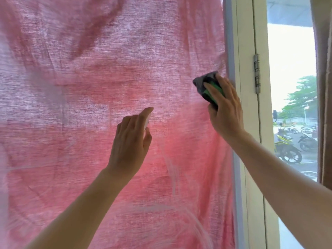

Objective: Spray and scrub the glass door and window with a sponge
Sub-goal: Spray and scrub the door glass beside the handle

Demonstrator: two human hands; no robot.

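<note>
The right hand (pixel 224 108) grips the sponge (pixel 209 87), pressing it to the glass (pixel 89 87) at its right edge to scrub, while the left hand (pixel 131 139) curls round a spray bottle (pixel 147 121), aimed to wet the pane.

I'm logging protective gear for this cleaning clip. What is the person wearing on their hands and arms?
Nothing visible: the left hand and right hand are ungloved, with no ring, watch or bracelet showing. The left forearm and right forearm are bare to the frame edge; no sleeve shows.
</note>
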